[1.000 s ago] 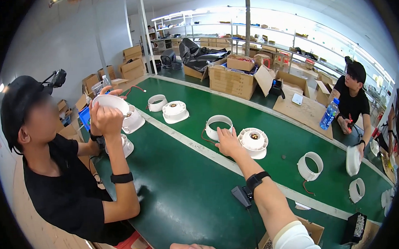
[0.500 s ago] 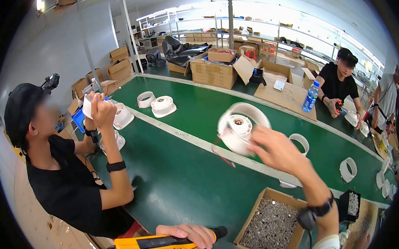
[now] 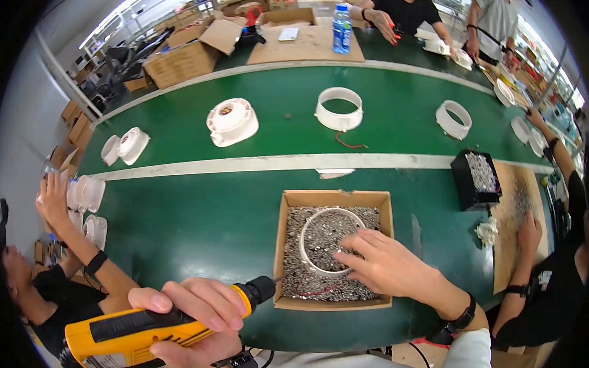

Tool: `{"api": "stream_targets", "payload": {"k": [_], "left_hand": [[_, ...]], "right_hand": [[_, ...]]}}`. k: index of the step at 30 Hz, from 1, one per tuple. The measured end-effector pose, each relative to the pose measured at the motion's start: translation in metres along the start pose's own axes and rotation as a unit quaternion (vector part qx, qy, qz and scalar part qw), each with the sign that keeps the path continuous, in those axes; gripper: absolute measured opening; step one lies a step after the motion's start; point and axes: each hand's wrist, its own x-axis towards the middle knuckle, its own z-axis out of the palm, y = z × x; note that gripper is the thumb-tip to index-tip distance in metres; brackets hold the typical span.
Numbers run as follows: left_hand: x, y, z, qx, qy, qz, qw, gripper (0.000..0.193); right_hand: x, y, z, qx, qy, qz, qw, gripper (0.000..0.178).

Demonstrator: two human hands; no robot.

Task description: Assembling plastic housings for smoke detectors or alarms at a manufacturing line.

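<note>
My left hand (image 3: pixel 201 310) is wrapped round a yellow and black electric screwdriver (image 3: pixel 137 335). Its dark nose points right, with the thin bit reaching the left wall of a cardboard box (image 3: pixel 337 197). Small metal screws (image 3: pixel 296 226) fill the box. On top of them lies a white plastic ring (image 3: pixel 303 245) with a red wire beside it. My right hand (image 3: pixel 388 262) reaches over the ring's right side, fingers bent and apart, tips down among the screws inside the ring. Whether a screw is between the fingertips is too small to make out.
Across the pale divider strip (image 3: pixel 242 165) stand a white fan housing (image 3: pixel 233 124) and white rings (image 3: pixel 339 117). A black bin of screws (image 3: pixel 470 194) is to the right. Co-workers' arms come in at left and right. A blue bottle (image 3: pixel 342 30) stands at the back.
The view has turned down and right. My right hand has brought the white ring from above the green surface into the box of screws. The screwdriver stays in my left hand.
</note>
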Motion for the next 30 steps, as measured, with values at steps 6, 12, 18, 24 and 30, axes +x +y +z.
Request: {"api": "stream_targets", "payload": {"k": [6, 12, 18, 24, 30], "left_hand": [[0.0, -0.022, 0.011, 0.038, -0.047, -0.07, 0.996, 0.05], [0.003, -0.031, 0.019, 0.075, -0.092, -0.14, 0.983, 0.052], [0.008, -0.034, 0.022, 0.066, -0.114, -0.183, 0.974, 0.057], [0.007, -0.041, 0.03, 0.051, -0.14, -0.215, 0.965, 0.062], [0.002, -0.066, 0.038, 0.12, -0.164, -0.152, 0.967, 0.054]], "right_hand": [[0.013, 0.007, 0.001, 0.014, 0.061, 0.034, 0.997, 0.095], [0.03, 0.013, 0.026, 0.015, 0.075, 0.042, 0.996, 0.096], [0.018, 0.009, 0.027, 0.04, 0.08, 0.066, 0.994, 0.089], [0.022, 0.009, 0.032, 0.064, 0.109, 0.082, 0.989, 0.082], [0.018, 0.014, 0.04, 0.049, 0.109, 0.092, 0.989, 0.079]]}}
